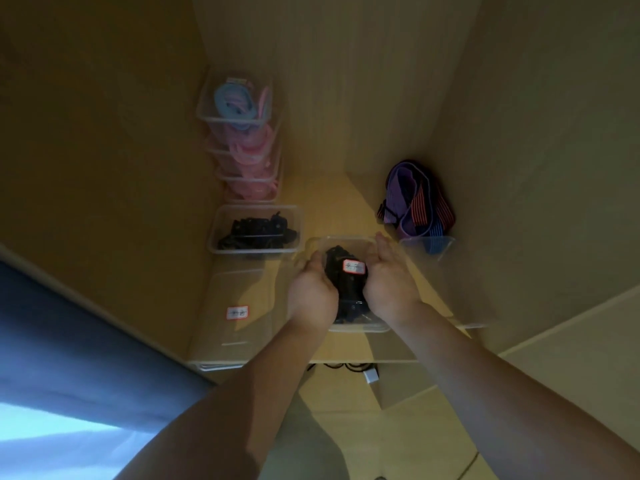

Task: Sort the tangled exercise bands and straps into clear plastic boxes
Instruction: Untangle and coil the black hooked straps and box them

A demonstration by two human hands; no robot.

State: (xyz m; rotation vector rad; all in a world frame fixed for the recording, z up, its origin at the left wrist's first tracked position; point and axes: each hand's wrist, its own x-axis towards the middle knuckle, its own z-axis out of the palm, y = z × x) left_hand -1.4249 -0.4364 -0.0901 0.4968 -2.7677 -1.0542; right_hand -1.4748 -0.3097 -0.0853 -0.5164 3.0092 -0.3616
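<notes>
Right now my left hand [313,289] and right hand [388,282] clasp the two sides of a clear box [349,244] packed with black straps [348,292], red-edged label [354,266] on top, held over the wooden shelf [332,202]. Far left stands a stack of boxes [242,147] with pink and blue bands; nearer, another box of black straps [254,230]. Right, purple striped bands [415,199] overflow a box.
</notes>
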